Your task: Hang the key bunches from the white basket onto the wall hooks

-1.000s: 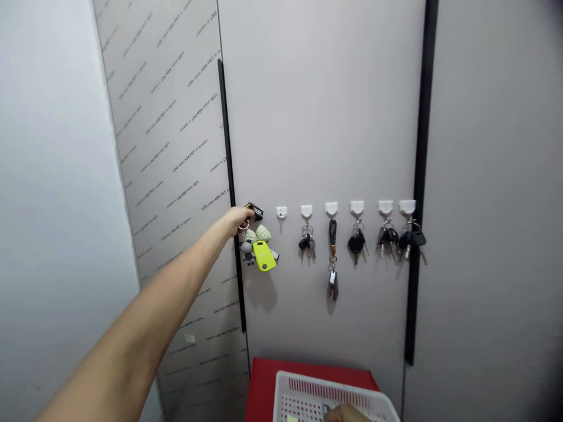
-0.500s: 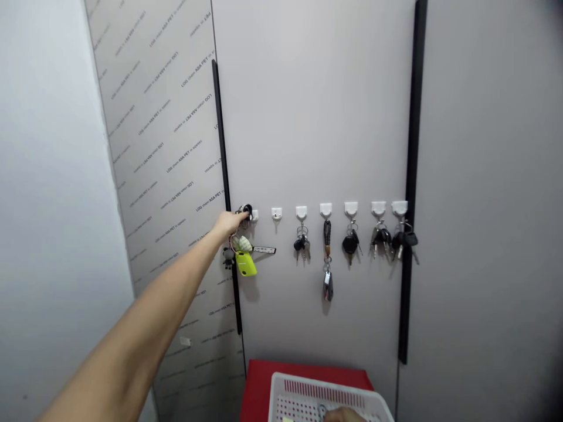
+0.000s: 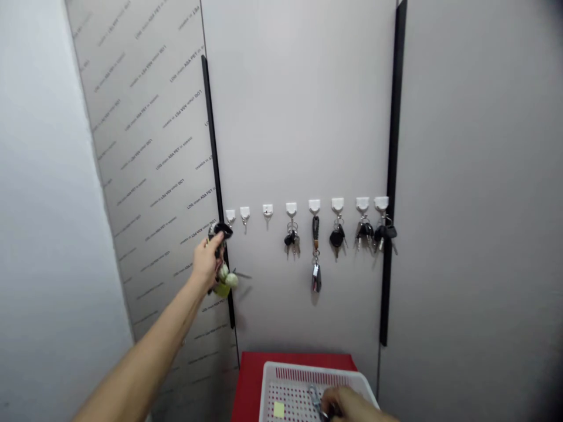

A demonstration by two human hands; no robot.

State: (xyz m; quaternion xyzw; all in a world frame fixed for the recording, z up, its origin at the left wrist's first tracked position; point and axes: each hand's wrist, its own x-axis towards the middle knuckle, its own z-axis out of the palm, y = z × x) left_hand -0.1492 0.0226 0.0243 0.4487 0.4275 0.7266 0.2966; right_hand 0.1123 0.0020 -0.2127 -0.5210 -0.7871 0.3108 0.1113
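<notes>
My left hand (image 3: 204,262) is closed on a bunch of keys with a black loop at the top, just left of and below the leftmost white hook (image 3: 230,215). From the bunch hang pale round charms (image 3: 229,278) and a yellow-green tag (image 3: 221,289), with a thin flat piece jutting right. Low in the view my right hand (image 3: 345,403) is inside a white plastic basket (image 3: 269,375), its fingers curled round a key ring with a silver clasp (image 3: 314,396); part of it is hidden by the fingers.
On the grey cabinet door (image 3: 303,105) several white hooks run in a row. Key bunches (image 3: 292,239) hang from those to the right, one on a braided black strap (image 3: 315,232). Black handles (image 3: 393,176) flank the door. A red surface (image 3: 250,381) supports the basket, which holds a yellow note (image 3: 278,409).
My left hand has drawn the key bunch down and left, baring the leftmost hook. My right hand shows more in the basket with the clasp. The view has shifted slightly.
</notes>
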